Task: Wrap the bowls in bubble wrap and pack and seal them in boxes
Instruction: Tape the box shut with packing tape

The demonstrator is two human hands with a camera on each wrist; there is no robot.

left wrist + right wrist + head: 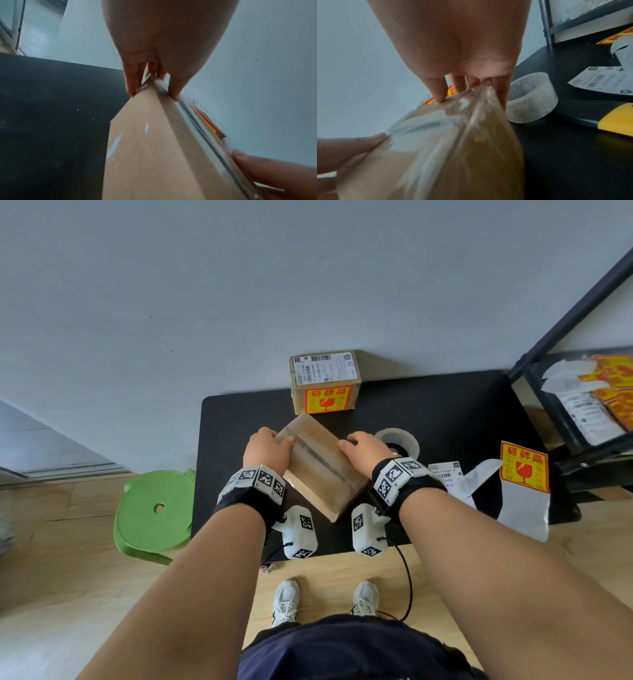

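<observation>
A brown cardboard box (320,465) with clear tape along its top seam sits turned at an angle in the middle of the black table (239,419). My left hand (265,448) grips its left corner, thumb on top and fingers down the side (132,81). My right hand (359,448) grips the right corner the same way, where tape (476,108) is bunched over the edge. A second sealed box (325,386), with a shipping label and a red-and-yellow fragile sticker, stands behind it against the wall. No bowl or bubble wrap is visible.
A roll of clear tape (399,441) lies just right of my right hand. Further right lie a shipping label (445,472) and a fragile sticker sheet (524,474). A black shelf (579,392) with more stickers stands at the right. A green stool (156,511) is left of the table.
</observation>
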